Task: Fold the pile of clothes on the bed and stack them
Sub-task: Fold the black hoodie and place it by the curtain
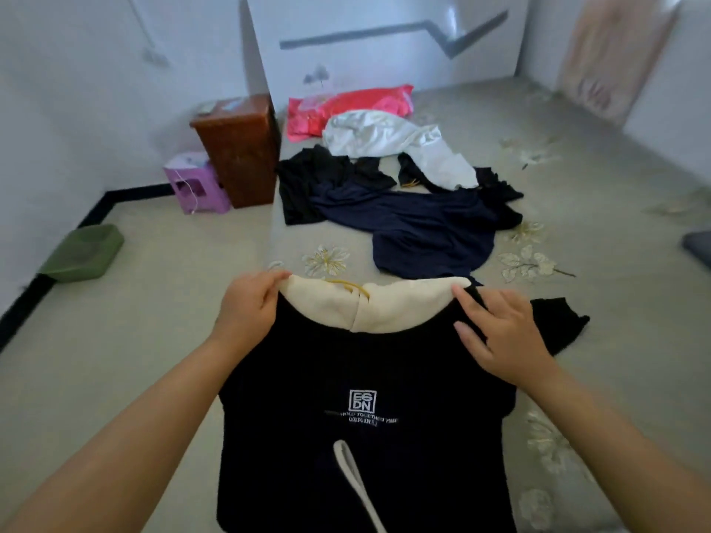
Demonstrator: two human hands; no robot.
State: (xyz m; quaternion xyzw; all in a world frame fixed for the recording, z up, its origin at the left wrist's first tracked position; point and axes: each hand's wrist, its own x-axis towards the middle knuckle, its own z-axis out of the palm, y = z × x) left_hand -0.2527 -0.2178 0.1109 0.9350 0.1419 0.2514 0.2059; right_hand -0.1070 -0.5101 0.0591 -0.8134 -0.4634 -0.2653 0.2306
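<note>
Three garments [388, 194] heaped beyond black top [358, 417] — pink pillow [346, 109] behind.

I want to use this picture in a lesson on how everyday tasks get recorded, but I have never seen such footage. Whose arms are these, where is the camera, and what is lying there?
There is no machine: a person wears one wide-angle camera on the head, looking down at their own bare arms. The left hand pinches the cream collar of a black top with a white logo, spread on the bed. The right hand rests on the top's other shoulder, fingers fairly straight. Farther up the bed lies the unfolded pile: a navy garment, black clothes, a white garment and a pink pillow.
</note>
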